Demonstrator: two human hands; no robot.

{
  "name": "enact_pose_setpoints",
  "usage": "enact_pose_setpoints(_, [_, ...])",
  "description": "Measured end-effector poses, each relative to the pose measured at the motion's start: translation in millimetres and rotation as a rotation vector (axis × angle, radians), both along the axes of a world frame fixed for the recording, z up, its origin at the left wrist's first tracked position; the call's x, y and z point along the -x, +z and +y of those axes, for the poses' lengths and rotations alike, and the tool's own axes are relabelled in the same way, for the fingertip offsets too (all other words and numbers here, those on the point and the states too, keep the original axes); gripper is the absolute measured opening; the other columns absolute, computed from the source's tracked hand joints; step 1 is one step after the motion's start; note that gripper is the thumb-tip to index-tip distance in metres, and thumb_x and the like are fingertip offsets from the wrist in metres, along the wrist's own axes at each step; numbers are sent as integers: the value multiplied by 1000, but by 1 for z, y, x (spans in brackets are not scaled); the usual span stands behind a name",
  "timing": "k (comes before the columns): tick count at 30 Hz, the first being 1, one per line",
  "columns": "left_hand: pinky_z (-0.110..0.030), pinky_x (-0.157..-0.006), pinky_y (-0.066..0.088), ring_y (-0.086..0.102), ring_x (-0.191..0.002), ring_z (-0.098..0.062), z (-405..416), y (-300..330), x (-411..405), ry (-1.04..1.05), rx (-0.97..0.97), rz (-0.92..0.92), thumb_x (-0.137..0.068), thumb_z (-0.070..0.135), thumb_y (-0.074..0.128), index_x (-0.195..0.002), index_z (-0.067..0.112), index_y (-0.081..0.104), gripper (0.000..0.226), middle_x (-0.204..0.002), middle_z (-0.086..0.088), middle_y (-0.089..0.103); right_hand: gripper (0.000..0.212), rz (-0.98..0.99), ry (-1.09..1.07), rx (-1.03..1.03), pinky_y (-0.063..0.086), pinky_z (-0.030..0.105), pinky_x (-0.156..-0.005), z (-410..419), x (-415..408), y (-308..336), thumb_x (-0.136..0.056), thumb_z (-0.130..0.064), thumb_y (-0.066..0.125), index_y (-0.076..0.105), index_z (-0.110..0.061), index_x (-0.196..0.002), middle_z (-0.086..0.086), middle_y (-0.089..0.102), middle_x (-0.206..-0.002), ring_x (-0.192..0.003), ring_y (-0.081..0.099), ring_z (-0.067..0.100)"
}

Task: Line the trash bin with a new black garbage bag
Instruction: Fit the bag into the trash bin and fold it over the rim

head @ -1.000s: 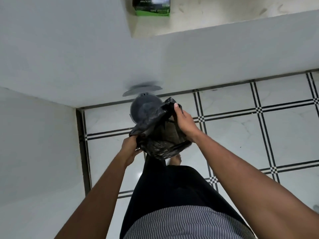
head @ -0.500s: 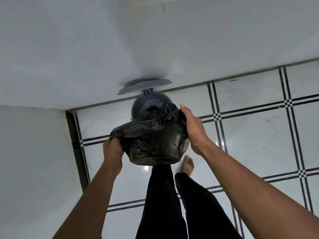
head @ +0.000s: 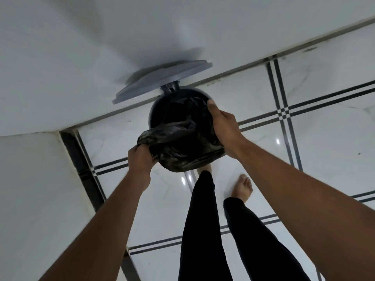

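Observation:
A round grey trash bin [head: 155, 110] stands on the tiled floor against the wall, its grey lid [head: 160, 78] flipped up and leaning on the wall. A crumpled black garbage bag [head: 180, 142] hangs spread over the bin's mouth and covers most of the opening. My left hand [head: 141, 157] grips the bag's near left edge. My right hand [head: 223, 122] holds the bag's right side, with fingertips close to the bin's far right rim. One foot is partly hidden under the bag at the bin's base.
White walls [head: 60, 57] meet in a corner just left of the bin. The floor [head: 314, 128] is glossy white tile with black stripe lines. My other bare foot [head: 242, 187] stands to the right, a step back from the bin.
I have come closer to the bin and the view has tilted down. Both hands carried the bag forward and down, from in front of the bin onto its open mouth.

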State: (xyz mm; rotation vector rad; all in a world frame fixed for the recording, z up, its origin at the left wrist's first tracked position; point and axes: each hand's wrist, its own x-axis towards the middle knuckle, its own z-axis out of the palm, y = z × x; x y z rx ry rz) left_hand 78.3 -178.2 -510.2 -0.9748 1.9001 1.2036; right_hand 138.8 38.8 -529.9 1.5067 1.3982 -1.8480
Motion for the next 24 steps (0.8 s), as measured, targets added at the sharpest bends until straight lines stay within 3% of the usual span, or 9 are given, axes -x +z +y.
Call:
enact_pose_setpoints(3, [-46, -89, 65, 72, -91, -25, 6, -38, 15, -29, 41, -9, -96, 11, 50, -91, 16, 72, 24, -99, -7, 75, 40, 15, 45, -32, 57, 36, -98, -6, 11, -41, -108, -63, 55, 69, -31, -88, -3, 73, -101, -103, 70, 18])
enact_pose_setpoints(5, [-52, -93, 62, 69, -91, -27, 8, -66, 28, -66, 83, -4, -82, 21, 53, -83, 18, 73, 20, -96, -6, 74, 44, 7, 60, -66, 57, 42, -106, -10, 17, -66, -107, -64, 55, 73, -27, -93, -1, 74, -103, -105, 70, 20])
enact_pose_setpoints(7, [-39, -84, 59, 63, -88, -27, 13, -88, 36, -124, 143, 3, -77, 24, 54, -81, 17, 71, 18, -89, -6, 70, 48, 11, 69, -87, 56, 43, -106, -14, 21, -90, -107, -64, 55, 77, -22, -104, -2, 73, -101, -103, 69, 19])
enact_pose_setpoints(10, [-25, -66, 47, 59, -81, -26, 33, -111, 43, -294, 203, 73, -90, 16, 50, -96, 10, 68, 20, -87, -7, 66, 48, 67, 158, -187, 52, 35, -92, -22, 22, -119, -110, -60, 53, 73, -18, -100, -7, 68, -88, -88, 65, 10])
enact_pose_setpoints(13, [-34, -85, 45, 63, -108, -35, 45, -136, 45, -474, 230, 85, -94, 5, 46, -125, 2, 68, 39, -117, -18, 70, 48, 111, 320, -267, 54, 38, -94, -29, 19, -145, -110, -61, 51, 74, -19, -106, -3, 75, -97, -97, 70, 19])
enact_pose_setpoints(16, [-34, -91, 41, 61, -123, -42, 45, -157, 48, -655, 250, -4, -98, 3, 48, -136, -1, 64, 42, -128, -23, 69, 49, 119, 449, -403, 58, 43, -93, -31, 17, -161, -111, -59, 47, 74, -19, -110, -2, 75, -95, -95, 72, 21])
enact_pose_setpoints(18, [-31, -85, 42, 64, -116, -42, 45, -157, 50, -730, 246, -48, -98, 5, 51, -129, 2, 68, 36, -115, -20, 72, 49, 164, 508, -648, 60, 49, -88, -28, 14, -163, -112, -57, 44, 71, -16, -104, 1, 73, -96, -88, 70, 23])
enact_pose_setpoints(21, [-28, -66, 55, 72, -82, -30, 30, -148, 55, -661, 188, -31, -92, 11, 70, -94, 18, 74, 8, -82, -4, 72, 44, 209, 430, -860, 59, 42, -82, -15, 15, -153, -113, -52, 48, 69, -14, -112, 3, 64, -108, -89, 66, 22])
enact_pose_setpoints(24, [-36, -78, 66, 80, -85, -28, 2, -126, 59, -523, 134, -39, -79, 15, 90, -94, 19, 79, 19, -89, -7, 81, 43, 265, 333, -858, 57, 36, -81, 2, 23, -138, -112, -56, 54, 66, -14, -116, -6, 69, -98, -88, 68, 17])
